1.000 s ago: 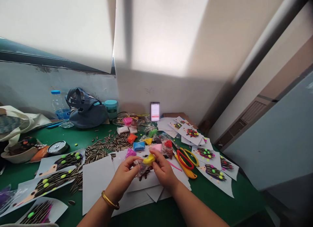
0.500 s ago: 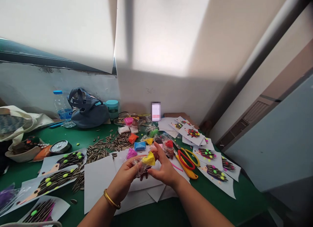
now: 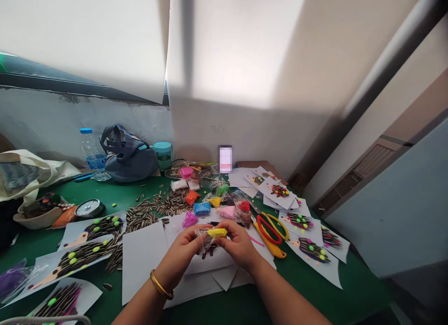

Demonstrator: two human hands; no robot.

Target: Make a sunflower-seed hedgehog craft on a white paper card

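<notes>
A lump of yellow modelling clay [image 3: 217, 232] in a clear plastic wrapper sits between my two hands, above white paper [image 3: 143, 255]. My left hand [image 3: 184, 250] pinches the wrapper at the lump's left side. The thumb and fingers of my right hand [image 3: 238, 243] close on the yellow clay's right end. Dark brown shapes on the paper show partly beneath my fingers. Just beyond my hands lie a magenta clay lump [image 3: 189, 219], a blue clay packet [image 3: 202, 208] and a dark pen, partly hidden.
Sunflower seeds [image 3: 150, 210] are heaped to the left. Finished hedgehog pictures [image 3: 310, 250] lie on both sides. Scissors [image 3: 269, 228] and a yellow cutter [image 3: 275, 248] rest at right. A phone [image 3: 226, 159], a blue bag [image 3: 131, 159] and a water bottle [image 3: 91, 150] stand along the wall.
My right hand's fingers have come down from a raised, spread pose and closed on the yellow clay. The clay now lies flatter between both hands. The view has shifted slightly.
</notes>
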